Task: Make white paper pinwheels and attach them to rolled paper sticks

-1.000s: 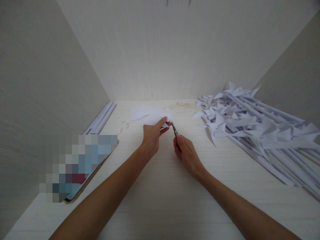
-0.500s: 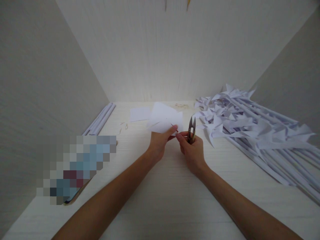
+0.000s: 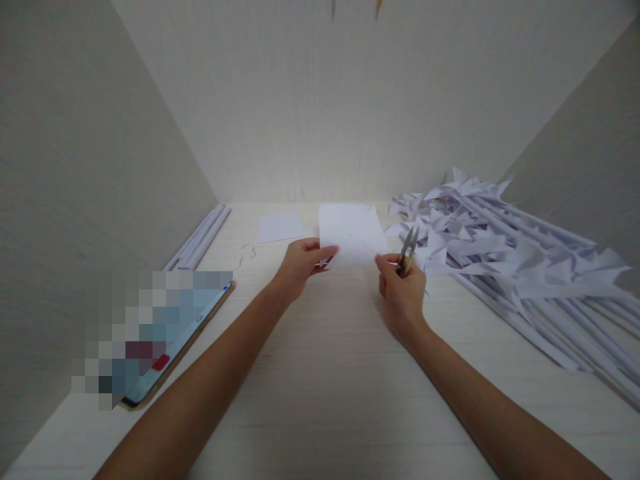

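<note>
paper (image 3: 353, 227) touches left hand (image 3: 300, 262); right hand (image 3: 404, 291) grips snips (image 3: 409, 247).

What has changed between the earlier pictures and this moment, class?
The right hand has moved right, carrying the snips away from the left hand, and now also pinches the held sheet at its near right corner. The held sheet has shifted right and opened out between both hands. The loose sheet, pinwheels, paper rolls and phone stayed put.
</note>
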A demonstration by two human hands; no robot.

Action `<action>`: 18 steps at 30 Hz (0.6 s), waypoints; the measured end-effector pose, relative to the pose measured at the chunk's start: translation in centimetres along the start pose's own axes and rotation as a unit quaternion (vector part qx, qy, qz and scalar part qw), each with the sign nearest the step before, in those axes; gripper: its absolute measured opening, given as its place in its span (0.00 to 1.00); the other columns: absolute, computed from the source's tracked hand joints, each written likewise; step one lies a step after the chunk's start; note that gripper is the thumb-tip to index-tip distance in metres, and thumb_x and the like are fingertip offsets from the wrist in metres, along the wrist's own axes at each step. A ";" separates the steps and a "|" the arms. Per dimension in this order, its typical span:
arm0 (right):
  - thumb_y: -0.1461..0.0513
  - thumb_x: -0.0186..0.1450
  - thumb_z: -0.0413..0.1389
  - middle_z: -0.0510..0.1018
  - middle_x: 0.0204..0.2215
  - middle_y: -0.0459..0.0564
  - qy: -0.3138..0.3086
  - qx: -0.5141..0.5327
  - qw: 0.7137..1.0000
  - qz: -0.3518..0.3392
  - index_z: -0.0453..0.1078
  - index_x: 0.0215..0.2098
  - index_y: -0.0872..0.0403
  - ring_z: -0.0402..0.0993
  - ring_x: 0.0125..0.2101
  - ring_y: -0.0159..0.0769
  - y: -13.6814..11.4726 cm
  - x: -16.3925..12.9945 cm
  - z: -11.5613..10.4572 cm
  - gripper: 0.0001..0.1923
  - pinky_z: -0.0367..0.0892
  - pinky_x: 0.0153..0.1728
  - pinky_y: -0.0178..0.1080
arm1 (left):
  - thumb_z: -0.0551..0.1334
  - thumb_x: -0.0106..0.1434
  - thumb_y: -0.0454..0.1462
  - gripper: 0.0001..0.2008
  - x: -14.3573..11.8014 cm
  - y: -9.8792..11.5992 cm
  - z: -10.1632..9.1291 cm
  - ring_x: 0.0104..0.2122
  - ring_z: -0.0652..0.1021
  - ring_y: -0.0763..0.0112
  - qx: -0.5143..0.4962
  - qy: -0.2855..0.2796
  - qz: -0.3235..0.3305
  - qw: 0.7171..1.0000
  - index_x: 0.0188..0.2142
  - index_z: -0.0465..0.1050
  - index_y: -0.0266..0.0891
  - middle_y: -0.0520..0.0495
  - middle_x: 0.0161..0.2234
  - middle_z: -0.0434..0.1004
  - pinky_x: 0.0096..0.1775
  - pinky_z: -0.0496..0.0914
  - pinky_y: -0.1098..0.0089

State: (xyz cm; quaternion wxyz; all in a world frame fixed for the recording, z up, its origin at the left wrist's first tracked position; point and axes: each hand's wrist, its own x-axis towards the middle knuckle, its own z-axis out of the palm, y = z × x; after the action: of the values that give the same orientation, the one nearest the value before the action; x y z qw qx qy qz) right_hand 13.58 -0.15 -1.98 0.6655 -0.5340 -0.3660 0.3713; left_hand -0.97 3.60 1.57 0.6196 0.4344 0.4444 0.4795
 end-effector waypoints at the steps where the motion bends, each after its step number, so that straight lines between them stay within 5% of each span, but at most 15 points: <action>1: 0.56 0.51 0.58 0.52 0.11 0.33 0.016 0.018 1.000 0.002 0.61 0.24 0.53 0.44 0.11 0.21 -0.1 0.0 0.0 0.12 0.40 0.12 0.31 | 0.69 0.39 0.34 0.08 -0.1 0.0 0.1 0.20 0.69 0.80 0.008 -0.013 -0.002 1.000 0.18 0.71 0.34 0.51 0.19 0.71 0.23 0.65 0.77; 6: 0.57 0.50 0.59 0.53 0.10 0.32 0.056 0.061 0.996 -0.020 0.60 0.25 0.53 0.46 0.10 0.21 -0.6 0.0 0.2 0.12 0.41 0.12 0.30 | 0.68 0.38 0.31 0.06 -0.4 -0.7 0.6 0.17 0.69 0.79 0.040 -0.054 -0.040 0.997 0.18 0.72 0.33 0.49 0.18 0.72 0.21 0.64 0.76; 10: 0.55 0.50 0.59 0.52 0.10 0.32 0.057 0.086 0.994 -0.021 0.60 0.25 0.53 0.45 0.10 0.21 -0.9 -0.2 0.4 0.14 0.40 0.11 0.30 | 0.68 0.37 0.30 0.13 -0.8 -1.2 1.2 0.25 0.74 0.71 0.023 -0.038 -0.053 0.998 0.27 0.75 0.36 0.46 0.26 0.77 0.25 0.69 0.73; 18: 0.62 0.48 0.57 0.55 0.09 0.34 -0.076 0.058 0.994 0.055 0.68 0.25 0.56 0.45 0.11 0.20 -0.5 -1.5 1.0 0.07 0.39 0.12 0.30 | 0.67 0.41 0.31 0.13 -1.3 -0.6 2.3 0.25 0.74 0.74 -0.079 0.040 -0.014 0.996 0.30 0.74 0.37 0.49 0.28 0.77 0.27 0.70 0.72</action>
State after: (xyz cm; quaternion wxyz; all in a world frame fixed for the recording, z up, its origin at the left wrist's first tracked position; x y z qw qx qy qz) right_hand 12.02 -1.13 -1.50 0.6440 -0.4842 -0.3639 0.4674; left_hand 1.14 1.95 1.72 0.6404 0.3580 0.4356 0.5215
